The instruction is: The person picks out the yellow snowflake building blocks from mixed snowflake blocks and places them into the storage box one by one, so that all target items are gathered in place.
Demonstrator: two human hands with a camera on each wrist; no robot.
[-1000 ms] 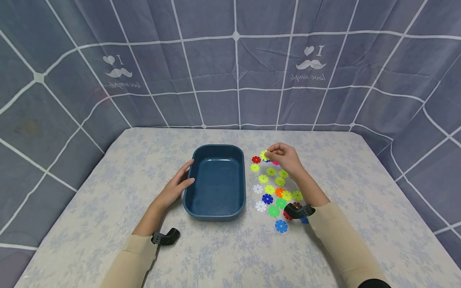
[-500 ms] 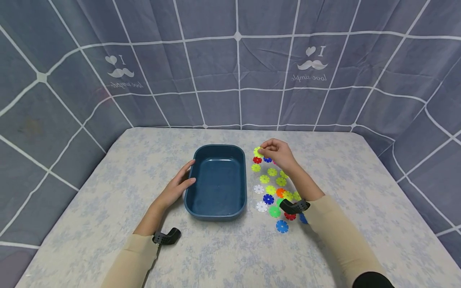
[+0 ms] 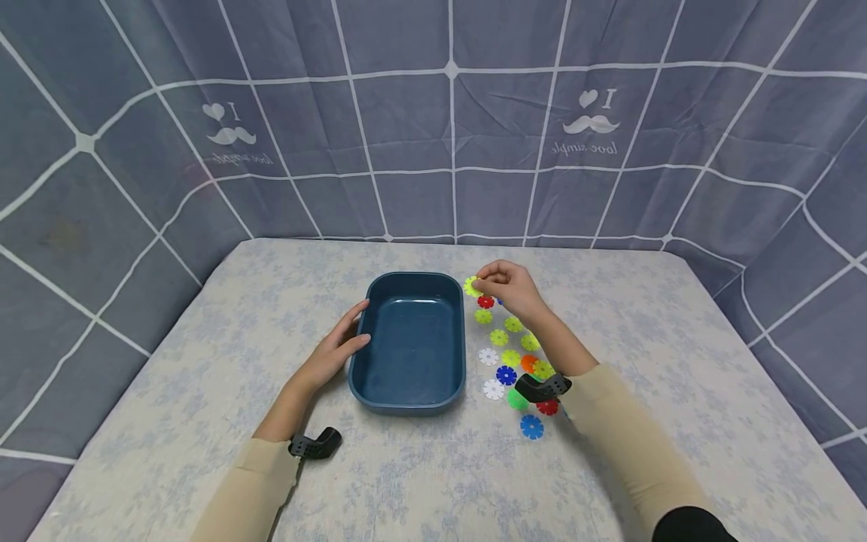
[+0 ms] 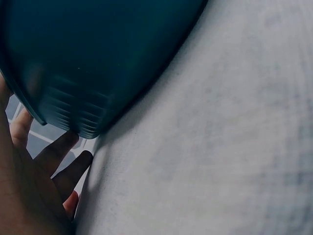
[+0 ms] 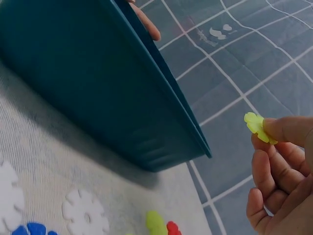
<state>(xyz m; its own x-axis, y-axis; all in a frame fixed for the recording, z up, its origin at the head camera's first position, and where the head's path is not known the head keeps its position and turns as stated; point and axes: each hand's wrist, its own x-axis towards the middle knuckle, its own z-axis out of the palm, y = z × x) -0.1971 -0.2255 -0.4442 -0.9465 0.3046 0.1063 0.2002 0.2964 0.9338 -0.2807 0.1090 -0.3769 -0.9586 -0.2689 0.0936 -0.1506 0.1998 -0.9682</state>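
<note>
A thin yellow flower-shaped plastic disc is pinched between thumb and forefinger of my right hand, raised just beyond the right rim of a dark teal tub. The other right fingers curl loosely below it. My left hand holds the tub's left side, thumb over the rim; in the left wrist view its spread fingers lie against the outer wall. Below the right hand, a red disc and a yellow disc lie on the table.
Several more flower discs lie right of the tub, among them a white one, a dark blue one and a light blue one. The right forearm covers part of the group. A grey-blue checked curtain hangs behind the table.
My right hand has moved left with the yellow disc, from above the discs to near the tub's far right corner. The left hand keeps its place on the tub.
</note>
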